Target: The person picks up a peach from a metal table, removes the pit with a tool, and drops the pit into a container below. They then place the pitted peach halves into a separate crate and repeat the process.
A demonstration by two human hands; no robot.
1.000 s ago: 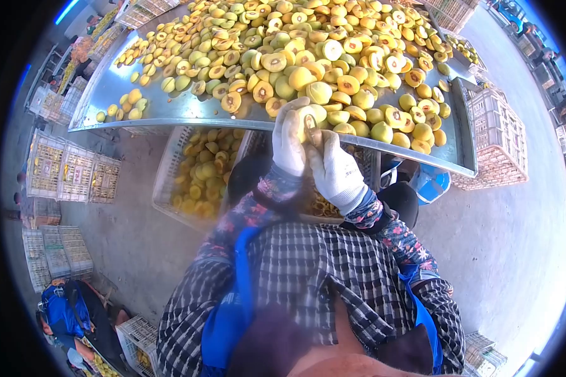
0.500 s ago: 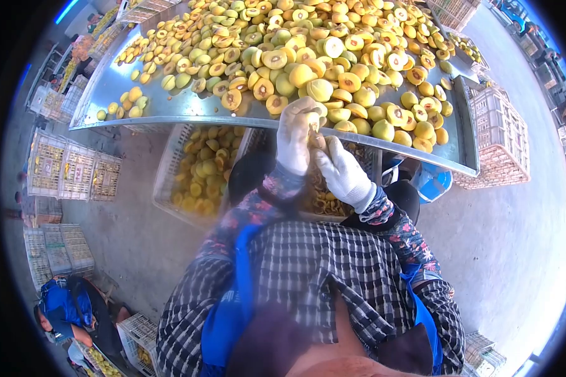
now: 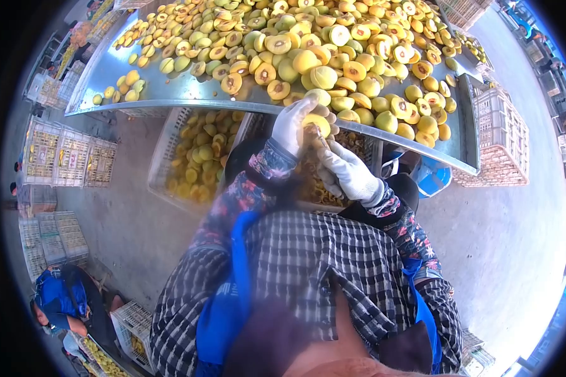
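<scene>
My left hand [image 3: 292, 129], in a white glove, is closed around a yellow peach half [image 3: 316, 124] just in front of the table's edge. My right hand [image 3: 352, 174], gloved too, grips a small slim tool [image 3: 322, 142] whose tip is against the cut face of the fruit. The tool's exact kind is partly hidden by the fingers. Beyond both hands, halved peaches [image 3: 283, 44] lie heaped on a metal table [image 3: 188, 94], many showing reddish-brown centres. Below the hands sits a crate of peach scraps [image 3: 327, 188], partly covered by my arms.
A crate of peach halves [image 3: 201, 147] stands under the table at left. Stacked plastic crates [image 3: 500, 135] stand at right, beside a blue bucket [image 3: 434, 180]. More crates [image 3: 66, 154] line the left floor. Another person [image 3: 63, 295] is at lower left.
My hands have turned and dropped slightly toward me, exposing more of the peach half's face. The tool now meets the fruit more visibly. The whole view has shifted slightly.
</scene>
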